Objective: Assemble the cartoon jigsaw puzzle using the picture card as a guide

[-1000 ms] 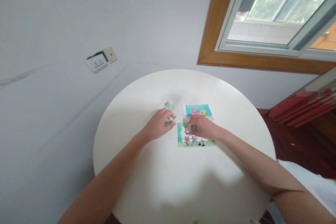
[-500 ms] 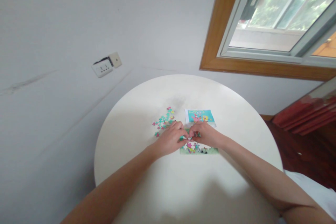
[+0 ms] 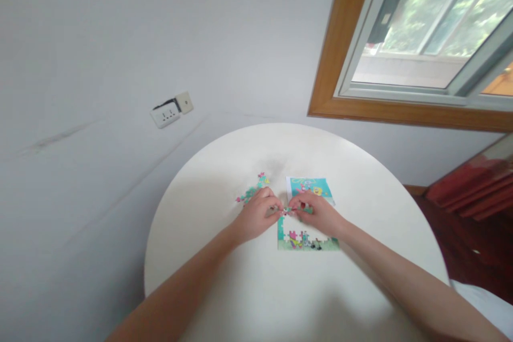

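1. Left hand (image 3: 256, 216): thumb and fingertips drawn nearly together, pinching one side of a small puzzle piece (image 3: 286, 211).
2. Right hand (image 3: 316, 214): same pinch from the other side, fingertips almost closed on that piece. Looks like one piece; could be a few joined, too blurred to be sure.
3. Piece is over the far left corner of the puzzle board (image 3: 304, 224), directly between the two sets of fingertips.
4. Board: teal and green printed border, pale middle, fitted pieces (image 3: 296, 239) along the near side, with pink and yellow among their colors. Right hand and forearm cover its far right part.
5. Loose pieces (image 3: 249, 194): teal, pink and yellow spread, beyond and partly behind left hand.
6. Picture card (image 3: 316, 184): beyond the board, teal, pink and yellow cartoon figures. Yellow looping marks at top, like a title; too small to read. White strip down left edge. Right hand overlaps its near side.
7. Round white table (image 3: 240, 288): far edge runs close to the wall (image 3: 240, 37). Hands, board, card and loose pieces sit well inside the rim. Wide stretches of tabletop left of the loose pieces, right of the card, and from board to person.
8. Wall socket (image 3: 166, 114) upper left, wood-framed window (image 3: 420, 64) upper right; both well apart from the hands.
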Demonstrator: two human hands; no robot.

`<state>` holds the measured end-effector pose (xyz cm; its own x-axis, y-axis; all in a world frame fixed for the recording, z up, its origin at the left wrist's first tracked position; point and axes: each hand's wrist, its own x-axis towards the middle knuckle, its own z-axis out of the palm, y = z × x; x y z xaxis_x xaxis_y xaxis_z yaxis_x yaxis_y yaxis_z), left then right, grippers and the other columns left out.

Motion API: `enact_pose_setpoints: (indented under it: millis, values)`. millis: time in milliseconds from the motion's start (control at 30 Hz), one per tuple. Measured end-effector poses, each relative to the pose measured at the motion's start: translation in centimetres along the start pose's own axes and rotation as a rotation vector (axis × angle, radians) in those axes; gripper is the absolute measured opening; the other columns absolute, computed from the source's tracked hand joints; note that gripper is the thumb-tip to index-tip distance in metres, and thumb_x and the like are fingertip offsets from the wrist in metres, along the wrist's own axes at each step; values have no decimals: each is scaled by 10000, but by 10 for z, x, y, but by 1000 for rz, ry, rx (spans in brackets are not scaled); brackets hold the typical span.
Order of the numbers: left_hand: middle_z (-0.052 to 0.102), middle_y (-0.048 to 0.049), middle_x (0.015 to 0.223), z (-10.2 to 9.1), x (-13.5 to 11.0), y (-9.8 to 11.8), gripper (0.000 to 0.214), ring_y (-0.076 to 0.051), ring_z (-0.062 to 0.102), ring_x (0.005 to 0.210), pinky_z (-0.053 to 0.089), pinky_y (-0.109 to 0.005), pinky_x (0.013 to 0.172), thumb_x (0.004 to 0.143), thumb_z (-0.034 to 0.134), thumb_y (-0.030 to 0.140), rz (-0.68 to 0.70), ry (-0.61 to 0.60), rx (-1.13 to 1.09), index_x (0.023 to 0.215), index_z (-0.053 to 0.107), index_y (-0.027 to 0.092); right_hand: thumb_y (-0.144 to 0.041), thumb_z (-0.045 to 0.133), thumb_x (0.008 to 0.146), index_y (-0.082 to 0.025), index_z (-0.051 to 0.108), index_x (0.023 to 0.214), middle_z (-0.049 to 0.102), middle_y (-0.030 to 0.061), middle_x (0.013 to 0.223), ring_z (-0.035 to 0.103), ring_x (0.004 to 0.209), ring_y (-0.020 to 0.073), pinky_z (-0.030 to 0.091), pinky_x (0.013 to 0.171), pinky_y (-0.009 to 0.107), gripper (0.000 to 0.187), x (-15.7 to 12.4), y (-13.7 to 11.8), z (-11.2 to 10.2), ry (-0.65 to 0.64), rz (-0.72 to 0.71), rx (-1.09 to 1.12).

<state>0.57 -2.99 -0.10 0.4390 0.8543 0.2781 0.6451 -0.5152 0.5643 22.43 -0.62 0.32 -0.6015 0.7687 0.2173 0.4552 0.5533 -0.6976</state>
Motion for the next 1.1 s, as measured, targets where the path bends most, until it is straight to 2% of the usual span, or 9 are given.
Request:
enact_pose_setpoints:
  millis: [167, 367, 467, 567, 700, 867, 1100]
  values:
    - [553, -53, 904, -1, 5, -20, 115, -208, 529, 939, 435, -357, 865, 874, 573, 260, -98, 121, 154, 844, 666, 199, -171, 558, 833, -215, 660, 1068, 689, 46, 962, 586, 825, 172, 457, 754, 300, 260, 0, 10, 6, 100, 70, 6]
    - [533, -60, 932, 4, 11, -26, 110, -236, 495, 963, 420, -387, 880, 867, 578, 292, -181, 174, 362, 883, 653, 212, -212, 548, 849, -214, 678, 1043, 677, 40, 921, 574, 798, 166, 457, 739, 298, 234, 1, 15, 7, 91, 102, -10]
    - [532, -71, 966, -3, 12, -30, 136, -247, 488, 979, 413, -398, 893, 885, 541, 291, -223, 200, 413, 953, 625, 209, -214, 527, 858, -215, 677, 1042, 681, 42, 935, 575, 786, 159, 457, 725, 290, 238, 2, 14, 4, 102, 91, -9]
    - [534, -76, 946, -12, 16, -42, 145, -254, 493, 967, 413, -406, 888, 881, 521, 246, -281, 225, 460, 989, 609, 208, -203, 508, 859, -209, 677, 1039, 688, 48, 965, 579, 791, 158, 460, 718, 284, 247, 3, 14, 2, 124, 87, -11]
    - [552, -86, 985, -18, 30, -63, 168, -258, 502, 1005, 413, -397, 899, 865, 547, 254, -325, 235, 499, 1011, 616, 205, -205, 504, 856, -197, 682, 1029, 685, 47, 908, 582, 801, 165, 464, 726, 287, 248, 3, 15, 0, 143, 91, -9]
    - [587, -84, 965, -15, 50, -79, 171, -252, 520, 974, 426, -380, 882, 830, 602, 288, -351, 225, 499, 963, 653, 194, -228, 507, 861, -208, 689, 1020, 693, 48, 944, 593, 813, 170, 466, 750, 309, 243, 3, 17, -1, 168, 75, -26]
    - [591, -54, 869, -16, 51, -99, 188, -232, 542, 927, 410, -368, 909, 814, 560, 179, -297, 201, 429, 928, 701, 231, -215, 495, 861, -207, 695, 999, 700, 47, 939, 605, 821, 175, 475, 755, 315, 244, 3, 19, -1, 171, 79, -38]
